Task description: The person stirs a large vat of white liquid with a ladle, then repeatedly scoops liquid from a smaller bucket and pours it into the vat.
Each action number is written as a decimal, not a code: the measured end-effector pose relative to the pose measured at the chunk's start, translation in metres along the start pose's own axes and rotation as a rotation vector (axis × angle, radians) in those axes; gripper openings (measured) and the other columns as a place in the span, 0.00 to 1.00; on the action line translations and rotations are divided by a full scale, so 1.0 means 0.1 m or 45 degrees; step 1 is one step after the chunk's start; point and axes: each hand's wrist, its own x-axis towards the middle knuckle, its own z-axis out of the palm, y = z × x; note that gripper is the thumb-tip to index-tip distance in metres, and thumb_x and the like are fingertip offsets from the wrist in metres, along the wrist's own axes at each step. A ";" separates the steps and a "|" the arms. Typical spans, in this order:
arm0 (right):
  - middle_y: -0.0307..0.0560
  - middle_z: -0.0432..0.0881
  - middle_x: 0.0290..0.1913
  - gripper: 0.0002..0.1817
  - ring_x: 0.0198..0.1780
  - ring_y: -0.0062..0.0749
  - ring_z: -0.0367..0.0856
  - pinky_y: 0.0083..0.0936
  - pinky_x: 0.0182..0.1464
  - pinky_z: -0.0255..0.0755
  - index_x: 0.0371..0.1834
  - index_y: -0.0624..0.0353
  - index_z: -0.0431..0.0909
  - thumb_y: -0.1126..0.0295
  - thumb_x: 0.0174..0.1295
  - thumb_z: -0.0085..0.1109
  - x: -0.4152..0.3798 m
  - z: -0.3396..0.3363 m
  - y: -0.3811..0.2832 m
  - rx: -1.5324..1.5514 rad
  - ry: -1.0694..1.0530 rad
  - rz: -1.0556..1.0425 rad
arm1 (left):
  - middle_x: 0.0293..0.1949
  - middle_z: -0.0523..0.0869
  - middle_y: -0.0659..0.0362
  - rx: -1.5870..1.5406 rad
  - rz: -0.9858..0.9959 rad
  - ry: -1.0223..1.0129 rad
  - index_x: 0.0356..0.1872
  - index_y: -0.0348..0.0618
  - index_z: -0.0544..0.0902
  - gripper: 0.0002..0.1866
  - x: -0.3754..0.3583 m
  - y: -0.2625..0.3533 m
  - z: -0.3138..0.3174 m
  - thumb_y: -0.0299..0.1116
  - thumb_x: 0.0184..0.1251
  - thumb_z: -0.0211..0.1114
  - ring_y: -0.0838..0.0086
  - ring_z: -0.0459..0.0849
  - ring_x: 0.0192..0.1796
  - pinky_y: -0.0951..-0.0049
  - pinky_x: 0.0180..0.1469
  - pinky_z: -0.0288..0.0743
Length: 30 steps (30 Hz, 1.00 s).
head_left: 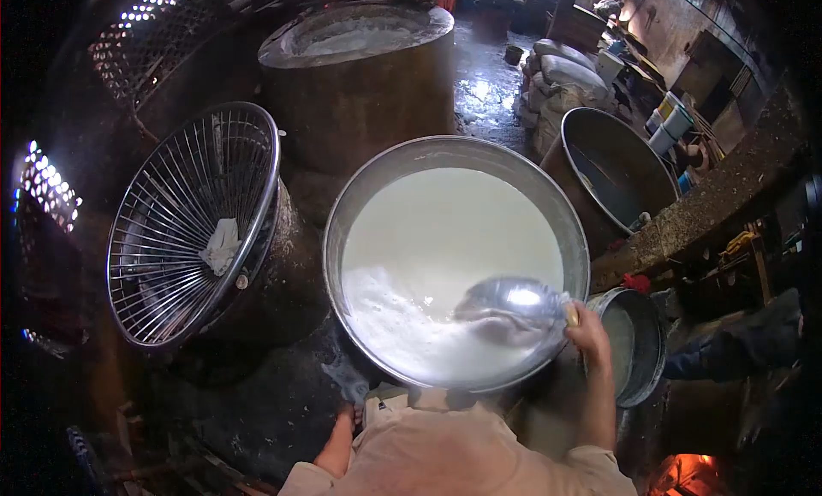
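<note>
A wide round metal vat point(336, 265) full of milky white liquid point(454, 226) stands directly in front of me. My right hand point(586, 328), at the vat's right rim, is closed around the short handle of a large shiny metal scoop point(519, 301). The scoop is motion-blurred and lies low over the liquid, with a dark hollow below its bright back. White foam point(385, 338) spreads over the near left of the surface. Down by the vat's front left, my left hand point(353, 410) is beside my body, its fingers mostly hidden.
At left, a large wire basket point(184, 162) holds a white cloth point(223, 246). Behind the vat stands a big drum point(360, 98); at right are another metal tub point(582, 175) and a smaller pan point(658, 342). Sacks point(569, 72) are stacked beyond. Fire point(689, 475) glows lower right.
</note>
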 end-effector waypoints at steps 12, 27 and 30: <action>0.55 0.78 0.22 0.16 0.19 0.37 0.79 0.32 0.20 0.74 0.38 0.65 0.74 0.77 0.42 0.49 1.53 1.05 0.66 0.075 0.466 0.117 | 0.29 0.78 0.59 0.104 0.105 0.576 0.44 0.45 0.72 0.15 0.16 -0.09 -0.07 0.42 0.66 0.41 0.73 0.73 0.22 0.71 0.22 0.68; 0.60 0.79 0.24 0.15 0.23 0.44 0.81 0.35 0.24 0.76 0.34 0.68 0.74 0.71 0.43 0.55 0.68 2.38 -0.34 0.254 0.203 0.159 | 0.24 0.74 0.62 0.226 0.141 0.329 0.35 0.49 0.71 0.12 0.20 0.81 -0.30 0.38 0.69 0.38 0.76 0.71 0.21 0.77 0.16 0.61; 0.60 0.79 0.24 0.14 0.21 0.42 0.81 0.34 0.23 0.76 0.34 0.68 0.74 0.71 0.43 0.54 0.59 2.66 -0.37 0.065 0.297 -0.070 | 0.30 0.76 0.58 0.273 0.152 0.612 0.42 0.47 0.71 0.15 0.22 0.91 -0.26 0.40 0.70 0.36 0.72 0.73 0.23 0.74 0.20 0.66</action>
